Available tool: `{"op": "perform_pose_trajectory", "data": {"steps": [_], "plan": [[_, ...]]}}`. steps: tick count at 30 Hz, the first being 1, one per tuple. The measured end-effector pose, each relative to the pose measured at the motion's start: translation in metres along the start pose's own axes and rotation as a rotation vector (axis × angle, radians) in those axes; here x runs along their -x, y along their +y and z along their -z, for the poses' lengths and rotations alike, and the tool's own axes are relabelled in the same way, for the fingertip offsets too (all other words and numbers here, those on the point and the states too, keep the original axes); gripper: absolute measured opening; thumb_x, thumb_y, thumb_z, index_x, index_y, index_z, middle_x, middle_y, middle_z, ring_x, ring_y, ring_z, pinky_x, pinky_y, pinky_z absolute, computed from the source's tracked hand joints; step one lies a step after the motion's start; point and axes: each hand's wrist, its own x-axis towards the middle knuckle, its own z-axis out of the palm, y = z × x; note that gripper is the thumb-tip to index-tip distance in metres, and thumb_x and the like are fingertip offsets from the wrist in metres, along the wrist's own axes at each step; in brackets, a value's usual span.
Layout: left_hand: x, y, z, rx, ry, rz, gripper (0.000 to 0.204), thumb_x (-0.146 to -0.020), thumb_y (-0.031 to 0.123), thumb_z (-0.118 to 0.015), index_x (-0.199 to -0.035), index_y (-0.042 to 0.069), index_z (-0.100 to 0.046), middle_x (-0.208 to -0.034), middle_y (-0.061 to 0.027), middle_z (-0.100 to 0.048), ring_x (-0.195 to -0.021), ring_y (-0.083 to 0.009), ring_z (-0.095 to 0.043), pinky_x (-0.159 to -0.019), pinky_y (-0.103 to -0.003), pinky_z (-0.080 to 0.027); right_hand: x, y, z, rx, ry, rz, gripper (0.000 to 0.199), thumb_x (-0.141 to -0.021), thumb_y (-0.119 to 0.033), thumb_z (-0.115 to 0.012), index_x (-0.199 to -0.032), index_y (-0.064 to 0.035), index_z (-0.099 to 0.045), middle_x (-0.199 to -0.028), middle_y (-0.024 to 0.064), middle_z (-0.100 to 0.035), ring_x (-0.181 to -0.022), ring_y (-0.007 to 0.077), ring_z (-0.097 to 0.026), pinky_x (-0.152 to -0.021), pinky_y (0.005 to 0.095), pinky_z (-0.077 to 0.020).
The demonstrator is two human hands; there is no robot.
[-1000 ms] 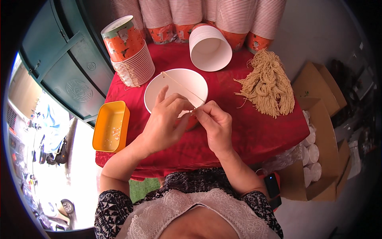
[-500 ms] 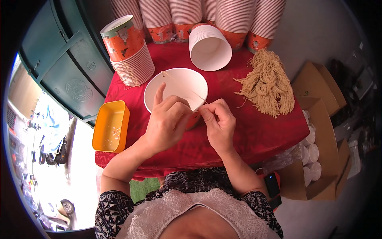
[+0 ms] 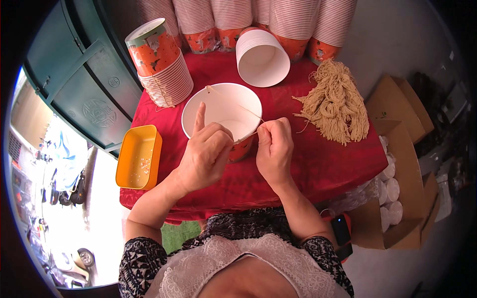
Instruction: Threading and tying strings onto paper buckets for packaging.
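A white-lined paper bucket (image 3: 221, 107) with an orange printed outside stands open side up in front of me. A thin beige string (image 3: 252, 114) is fixed at a hole in its far rim and crosses the opening to the right. My right hand (image 3: 276, 149) pinches this string just off the bucket's right rim. A short stretch of it runs on to my left hand (image 3: 206, 154) at the near rim. There the thumb and curled fingers are closed, while the index finger points up. The left fingertips are partly hidden.
At the far left stands a stack of orange buckets (image 3: 159, 62). One bucket (image 3: 263, 62) lies on its side, before tall wrapped stacks (image 3: 293, 25). Right of it is a heap of beige strings (image 3: 338, 104). A yellow tray (image 3: 130, 171) holds small pale bits; a cardboard box (image 3: 405, 193) stands right.
My right hand has turned and closed more tightly, drawing the string slightly up and right. The bucket has shifted a little to the right. My left hand has barely moved.
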Motion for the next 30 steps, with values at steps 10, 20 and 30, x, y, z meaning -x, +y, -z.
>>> {"op": "perform_pose_trajectory", "data": {"steps": [10, 20, 30], "plan": [[0.003, -0.004, 0.005, 0.025, -0.002, 0.053, 0.016, -0.077, -0.009, -0.061, -0.079, 0.005, -0.054, -0.077, -0.0049, -0.056, -0.08, -0.0231, -0.062, -0.118, -0.06, -0.008, -0.01, -0.003, 0.018, -0.006, -0.157, 0.094, 0.019, -0.086, 0.0, -0.064, -0.104, -0.0016, -0.058, -0.083, 0.0121, -0.056, -0.073, 0.0283, -0.055, -0.066, 0.0401, -0.0441], [0.057, -0.002, 0.0, -0.186, 0.529, 0.389, 0.045, -0.075, -0.003, -0.072, -0.117, 0.0, -0.058, -0.127, -0.0189, -0.051, -0.11, -0.0311, -0.056, -0.093, -0.037, -0.048, -0.01, 0.007, 0.02, -0.08, -0.245, 0.076, 0.023, -0.078, 0.0, -0.073, -0.097, -0.0037, -0.061, -0.085, 0.0126, -0.063, -0.077, 0.0305, -0.063, -0.066, 0.038, -0.0515], [0.083, 0.023, -0.01, 0.73, 0.728, 0.578, 0.027, -0.095, 0.002, -0.058, -0.12, -0.004, -0.05, -0.106, -0.0102, -0.065, -0.088, -0.0177, -0.068, -0.066, -0.026, -0.058, 0.007, -0.02, -0.018, -0.913, 0.074, -0.427, 0.015, -0.096, -0.016, -0.064, -0.103, -0.0022, -0.061, -0.077, -0.0066, -0.052, -0.068, 0.003, -0.042, -0.059, 0.0194, -0.0344]]}}
